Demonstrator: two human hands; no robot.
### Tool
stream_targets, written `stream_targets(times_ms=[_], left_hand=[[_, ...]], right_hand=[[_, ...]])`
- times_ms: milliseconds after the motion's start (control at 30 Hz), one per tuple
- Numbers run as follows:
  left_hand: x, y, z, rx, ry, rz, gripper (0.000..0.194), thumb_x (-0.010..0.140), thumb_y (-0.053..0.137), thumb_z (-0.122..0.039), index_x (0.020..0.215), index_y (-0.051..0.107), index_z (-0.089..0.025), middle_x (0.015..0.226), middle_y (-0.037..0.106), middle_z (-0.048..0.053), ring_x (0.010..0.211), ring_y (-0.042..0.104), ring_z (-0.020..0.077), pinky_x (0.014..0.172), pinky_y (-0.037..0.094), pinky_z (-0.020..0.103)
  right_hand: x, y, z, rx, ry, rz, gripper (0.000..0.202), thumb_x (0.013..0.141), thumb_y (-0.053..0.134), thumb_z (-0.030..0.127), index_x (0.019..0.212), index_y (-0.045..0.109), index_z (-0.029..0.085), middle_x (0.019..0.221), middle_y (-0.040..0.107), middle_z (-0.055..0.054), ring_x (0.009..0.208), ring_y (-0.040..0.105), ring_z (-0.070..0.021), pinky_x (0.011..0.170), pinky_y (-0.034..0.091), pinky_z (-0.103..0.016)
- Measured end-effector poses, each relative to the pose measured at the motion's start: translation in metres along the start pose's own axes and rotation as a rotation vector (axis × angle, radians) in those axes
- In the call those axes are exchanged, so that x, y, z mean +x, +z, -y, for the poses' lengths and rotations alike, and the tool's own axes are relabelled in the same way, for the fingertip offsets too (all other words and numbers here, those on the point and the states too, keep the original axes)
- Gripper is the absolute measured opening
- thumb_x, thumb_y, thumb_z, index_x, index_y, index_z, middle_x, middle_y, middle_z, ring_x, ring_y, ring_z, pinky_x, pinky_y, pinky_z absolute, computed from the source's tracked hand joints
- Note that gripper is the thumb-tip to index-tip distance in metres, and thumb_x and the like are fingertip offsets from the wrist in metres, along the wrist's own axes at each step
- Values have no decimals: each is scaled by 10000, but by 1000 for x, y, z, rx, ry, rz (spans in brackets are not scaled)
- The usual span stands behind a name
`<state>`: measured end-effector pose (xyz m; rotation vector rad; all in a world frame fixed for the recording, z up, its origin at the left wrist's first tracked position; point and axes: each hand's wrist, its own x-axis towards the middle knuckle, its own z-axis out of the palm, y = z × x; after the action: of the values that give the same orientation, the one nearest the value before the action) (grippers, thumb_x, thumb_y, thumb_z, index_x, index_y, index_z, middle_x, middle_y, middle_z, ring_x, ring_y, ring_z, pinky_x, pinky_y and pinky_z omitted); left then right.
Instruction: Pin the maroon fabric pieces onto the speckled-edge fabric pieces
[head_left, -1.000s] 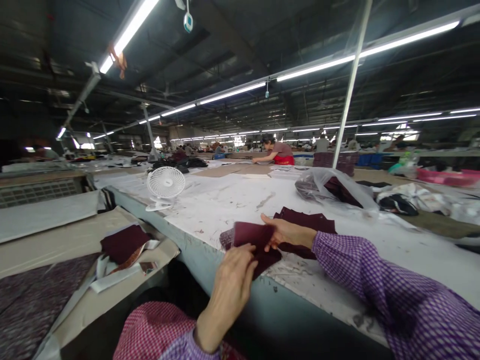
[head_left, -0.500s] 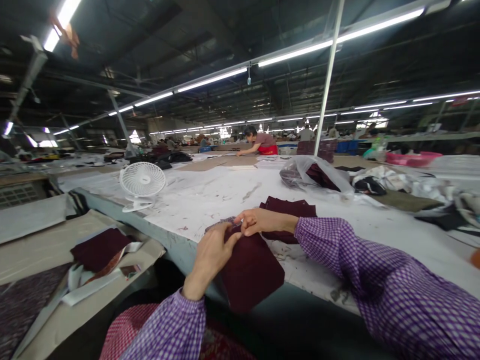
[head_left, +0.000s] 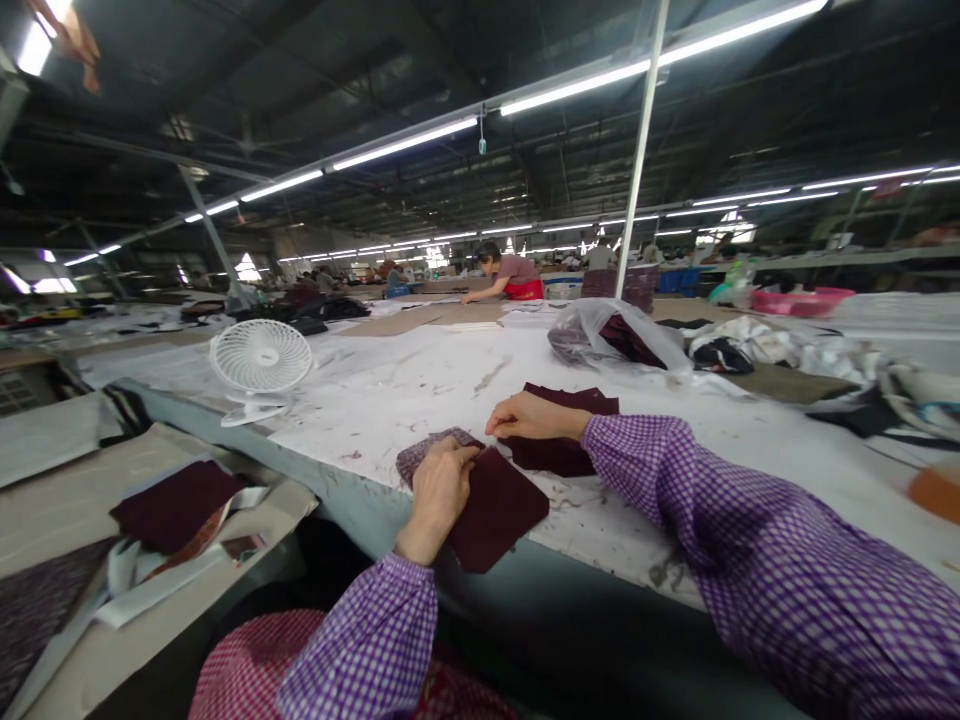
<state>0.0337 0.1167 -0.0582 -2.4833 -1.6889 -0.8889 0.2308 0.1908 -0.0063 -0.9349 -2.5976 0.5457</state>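
Note:
My left hand (head_left: 441, 492) is closed on the upper edge of a maroon fabric piece (head_left: 501, 510), whose lower corner hangs over the table's front edge. Under and beyond those fingers lies a speckled purple-grey fabric piece (head_left: 420, 456). My right hand (head_left: 531, 416) is over a stack of maroon fabric pieces (head_left: 555, 455), its fingertips pinched together just off the held piece. Whatever those fingertips hold, if anything, is too small to make out. Some of the stack is hidden behind my right hand and sleeve.
A small white fan (head_left: 261, 360) stands on the paper-covered table (head_left: 405, 375), left of my hands. Farther back is a clear plastic bag (head_left: 616, 335) with maroon cloth. A side surface (head_left: 281, 500) at left holds fabric scraps (head_left: 180, 508). A co-worker (head_left: 510, 272) leans over the table.
My hands have come apart; the right has drawn slightly away from the left. The maroon piece now lies farther onto the table, and the speckled piece shows more.

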Motion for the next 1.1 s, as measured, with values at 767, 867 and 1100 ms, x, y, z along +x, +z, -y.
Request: stream_targets(times_ms=[767,867,1100], left_hand=[[-4,1,0,86,85,-4,339,897,410,-159,1052,700,-239,876,606,59,884,538,203,763,425,296],[-2,-1,0,124,93,29,339,901,406,-170,1009,717,-251,876,600,60,874,530,204,755,421,299],[-2,-3,-5,170,95,47,331,913,407,-192,987,722,-263,879,596,49,850,515,212,734,403,315]], right_hand=[[-5,14,11,-626,-267,38,129,848,514,168,843,641,143,828,624,-49,756,542,-145,655,382,-246],[-8,22,10,-832,-411,23,195,923,431,171,869,614,137,876,598,-70,794,509,-163,652,374,-268],[-22,16,-7,-867,-407,-11,213,921,438,136,982,641,151,908,611,-81,865,511,-187,778,405,-320]])
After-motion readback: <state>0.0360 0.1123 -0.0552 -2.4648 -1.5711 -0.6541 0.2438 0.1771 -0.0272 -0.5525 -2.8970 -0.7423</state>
